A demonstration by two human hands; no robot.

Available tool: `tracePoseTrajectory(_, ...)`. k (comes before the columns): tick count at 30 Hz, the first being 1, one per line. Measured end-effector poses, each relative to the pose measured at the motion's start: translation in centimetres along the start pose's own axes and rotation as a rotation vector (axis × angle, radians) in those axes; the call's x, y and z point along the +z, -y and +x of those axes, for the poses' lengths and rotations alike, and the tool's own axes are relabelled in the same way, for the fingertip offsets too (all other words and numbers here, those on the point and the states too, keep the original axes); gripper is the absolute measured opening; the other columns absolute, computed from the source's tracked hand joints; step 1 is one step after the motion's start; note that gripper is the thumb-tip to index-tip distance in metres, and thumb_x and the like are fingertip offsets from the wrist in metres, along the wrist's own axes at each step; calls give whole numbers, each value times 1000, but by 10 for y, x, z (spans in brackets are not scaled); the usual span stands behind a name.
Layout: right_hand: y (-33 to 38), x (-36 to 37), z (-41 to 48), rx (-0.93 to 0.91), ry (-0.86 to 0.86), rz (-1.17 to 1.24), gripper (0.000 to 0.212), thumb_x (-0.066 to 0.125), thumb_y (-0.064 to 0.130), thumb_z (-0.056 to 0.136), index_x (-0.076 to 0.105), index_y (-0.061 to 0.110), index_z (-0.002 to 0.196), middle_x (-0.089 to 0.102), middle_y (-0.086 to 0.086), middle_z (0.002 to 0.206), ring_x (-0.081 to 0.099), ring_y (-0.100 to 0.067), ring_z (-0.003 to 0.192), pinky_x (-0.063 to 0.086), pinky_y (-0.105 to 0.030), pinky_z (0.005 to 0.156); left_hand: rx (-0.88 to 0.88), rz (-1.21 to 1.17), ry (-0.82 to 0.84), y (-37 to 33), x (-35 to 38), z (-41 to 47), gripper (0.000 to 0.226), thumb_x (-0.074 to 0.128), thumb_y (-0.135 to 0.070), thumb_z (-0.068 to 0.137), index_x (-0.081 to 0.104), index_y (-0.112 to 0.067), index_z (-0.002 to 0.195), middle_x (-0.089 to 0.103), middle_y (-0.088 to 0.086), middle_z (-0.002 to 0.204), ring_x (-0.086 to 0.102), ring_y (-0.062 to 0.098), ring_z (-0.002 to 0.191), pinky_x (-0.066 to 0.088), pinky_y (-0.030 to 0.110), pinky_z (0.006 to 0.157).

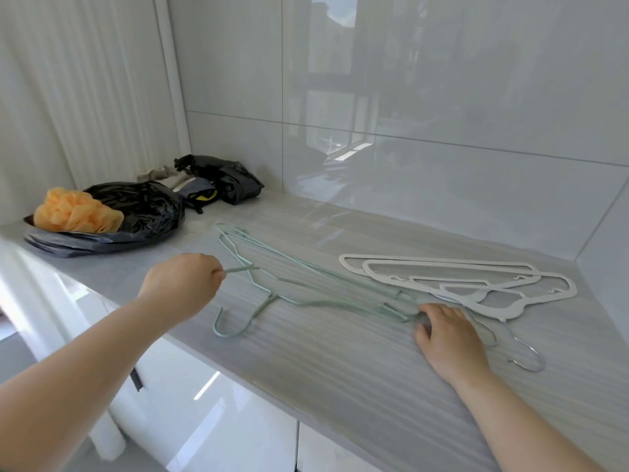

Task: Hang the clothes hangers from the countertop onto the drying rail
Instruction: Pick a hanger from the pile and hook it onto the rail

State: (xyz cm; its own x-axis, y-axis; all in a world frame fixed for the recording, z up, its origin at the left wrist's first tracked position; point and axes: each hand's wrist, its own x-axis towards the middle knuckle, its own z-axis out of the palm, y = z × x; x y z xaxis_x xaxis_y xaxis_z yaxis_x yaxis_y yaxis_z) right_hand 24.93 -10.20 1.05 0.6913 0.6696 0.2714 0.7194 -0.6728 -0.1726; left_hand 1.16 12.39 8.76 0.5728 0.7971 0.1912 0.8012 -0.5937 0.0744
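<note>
Pale green wire hangers (306, 284) lie stacked on the grey striped countertop (340, 369), one hook curling toward the front edge. My left hand (183, 284) pinches the neck of the upper green hanger. My right hand (446, 335) lies on the counter with its fingertips touching the right tip of the green hangers. To the right, white flat hangers (459, 277) with metal hooks (524, 356) lie overlapped. No drying rail is in view.
At the back left sit a black plastic bag (143, 212) with an orange mesh sponge (75, 209) on it, and a dark bundle of bags and cloth (218, 182). Glossy white tiled walls (408, 97) close the back and right. White cabinet fronts lie below the counter.
</note>
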Motion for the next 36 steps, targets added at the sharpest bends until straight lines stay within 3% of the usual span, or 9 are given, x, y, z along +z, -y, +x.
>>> tracePoseTrajectory(5,-2,-2,1,14,-13,68,38,44,11,91,49,12,129,56,-4,128,44,-23,121,30,-26,98,68,140,-133,-3,-15,-5,32,29,-27,98,59,-16,106,56,1,91,54,21,92,37,29,66)
tracePoseTrajectory(9,3,-14,3,-55,-23,127,40,43,6,91,48,10,131,52,-5,132,43,-23,124,28,-25,100,104,130,-305,1,-33,-2,26,36,-16,97,61,-9,100,60,5,93,51,23,101,37,29,67)
tracePoseTrajectory(13,23,-37,15,-176,-168,258,31,51,-6,83,63,-3,111,64,-21,108,55,-39,105,41,-39,90,133,8,-558,0,-67,0,20,47,-7,92,65,2,92,65,20,93,54,34,97,44,43,74)
tracePoseTrajectory(15,33,-52,19,-248,-273,301,30,47,-9,81,66,-5,104,65,-24,97,58,-42,94,46,-40,82,197,-81,-717,-4,-85,-11,26,47,-12,92,68,4,91,66,24,89,59,38,95,47,44,71)
tracePoseTrajectory(18,40,-75,18,-284,-268,394,31,45,-9,84,65,-3,106,64,-19,105,55,-35,105,41,-34,87,331,-41,-882,-2,-108,-38,38,41,-21,87,69,4,81,69,19,75,65,38,79,53,45,59)
tracePoseTrajectory(23,35,-74,17,-310,26,144,29,40,8,92,61,8,112,63,-8,115,53,-29,110,39,-30,87,426,197,-888,15,-136,-92,30,44,-14,83,68,4,75,69,15,68,63,27,76,56,41,51)
tracePoseTrajectory(27,56,-87,8,-244,-89,364,35,41,1,90,55,2,122,57,-17,123,49,-33,115,38,-34,91,455,370,-831,35,-151,-150,39,37,-25,91,67,-3,81,70,11,70,45,15,87,57,39,48)
tracePoseTrajectory(31,129,-117,-19,-654,-490,644,40,46,-4,77,53,-8,116,57,-29,114,50,-40,107,33,-35,91,482,504,-757,41,-159,-216,43,25,-26,98,63,-11,87,72,9,74,47,15,91,57,35,48)
tracePoseTrajectory(36,230,-154,-95,-1343,-726,516,53,45,22,70,41,11,122,48,-10,127,42,-27,117,23,-42,103,462,673,-656,48,-164,-309,27,24,-14,98,50,-16,93,73,-1,75,48,14,99,56,26,64)
